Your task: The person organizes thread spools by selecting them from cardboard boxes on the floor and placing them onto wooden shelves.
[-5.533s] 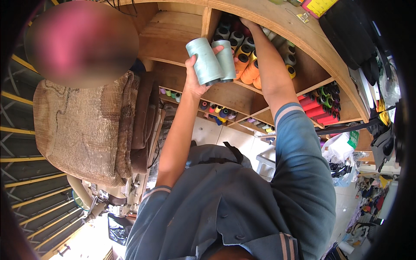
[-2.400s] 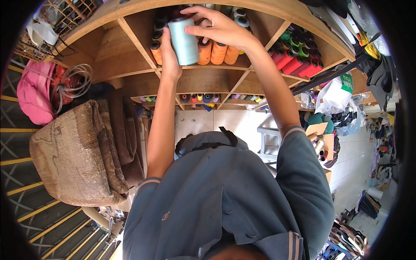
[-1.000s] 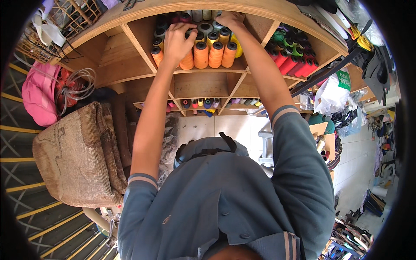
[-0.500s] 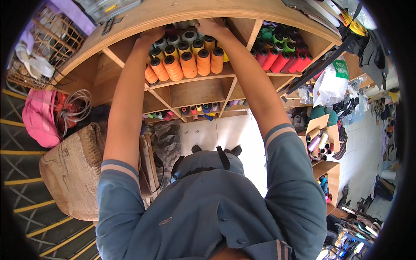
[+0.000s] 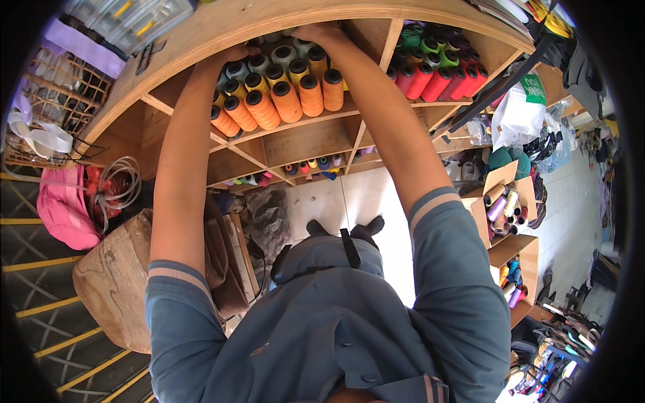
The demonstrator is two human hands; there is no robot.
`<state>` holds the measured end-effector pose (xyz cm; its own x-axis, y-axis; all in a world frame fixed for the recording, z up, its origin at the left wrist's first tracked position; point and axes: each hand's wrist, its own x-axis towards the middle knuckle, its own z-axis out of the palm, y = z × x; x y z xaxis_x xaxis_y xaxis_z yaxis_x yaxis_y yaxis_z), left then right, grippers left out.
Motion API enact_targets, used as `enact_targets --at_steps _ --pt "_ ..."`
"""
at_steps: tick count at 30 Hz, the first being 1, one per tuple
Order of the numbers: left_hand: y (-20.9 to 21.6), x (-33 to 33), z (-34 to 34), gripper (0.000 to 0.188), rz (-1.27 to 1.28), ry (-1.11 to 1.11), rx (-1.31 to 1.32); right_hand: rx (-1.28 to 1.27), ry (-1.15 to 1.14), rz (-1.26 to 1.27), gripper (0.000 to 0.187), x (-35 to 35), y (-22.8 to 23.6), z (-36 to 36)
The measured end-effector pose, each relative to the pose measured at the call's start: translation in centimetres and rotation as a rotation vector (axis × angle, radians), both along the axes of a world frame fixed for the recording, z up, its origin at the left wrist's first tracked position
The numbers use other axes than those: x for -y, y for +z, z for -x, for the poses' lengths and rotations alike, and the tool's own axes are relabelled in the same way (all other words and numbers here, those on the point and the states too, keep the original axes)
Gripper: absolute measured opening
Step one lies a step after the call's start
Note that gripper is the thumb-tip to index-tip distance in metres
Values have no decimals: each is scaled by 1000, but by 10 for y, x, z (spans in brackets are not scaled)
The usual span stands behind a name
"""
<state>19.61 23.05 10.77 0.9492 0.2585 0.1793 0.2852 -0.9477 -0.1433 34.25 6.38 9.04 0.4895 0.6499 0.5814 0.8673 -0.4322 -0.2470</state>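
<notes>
Both my arms reach up into a compartment of a wooden shelf [image 5: 242,28] filled with rows of thread spools. Orange thread spools [image 5: 291,102] stand in the front row, yellow thread spools [image 5: 256,82] behind them, and pale grey thread spools [image 5: 259,64] deeper in. My left hand [image 5: 236,54] is at the back left of the compartment, beside the grey spools. Over the rearmost spools, at the back right, is my right hand [image 5: 320,32]. The shelf's top edge and the shade hide most of the fingers, so any grip is unclear.
The compartment to the right holds red thread spools [image 5: 419,81] and green ones. Smaller spools line a lower shelf. Cardboard boxes [image 5: 500,176] of spools stand at right. A wooden board [image 5: 114,282], a pink bag [image 5: 64,208] and a wire basket [image 5: 70,87] are at left.
The view has shifted slightly, so the shelf sits a little differently. My left hand has shifted slightly left, and my right hand remains at the back. The front spools stay standing in their rows.
</notes>
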Motion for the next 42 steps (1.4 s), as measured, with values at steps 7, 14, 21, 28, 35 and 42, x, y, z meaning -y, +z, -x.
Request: enact_targets --at_steps 7,14,21,28,35,42 --pt "-9 -33 23 45 562 -117 516 -7 90 -138 53 4 7 7" --pt "-17 -44 24 45 399 -13 498 -111 15 -278 52 14 10 32" --pt "-12 -50 22 45 340 24 464 -44 169 32 45 -23 -5 38" --pt "-5 -56 29 45 297 41 453 14 258 222 52 -61 -6 59" --pt "-5 -71 50 45 274 80 431 -185 475 23 38 -61 -7 73" --pt "-2 -74 40 46 256 81 416 -163 402 139 51 -58 -16 53"
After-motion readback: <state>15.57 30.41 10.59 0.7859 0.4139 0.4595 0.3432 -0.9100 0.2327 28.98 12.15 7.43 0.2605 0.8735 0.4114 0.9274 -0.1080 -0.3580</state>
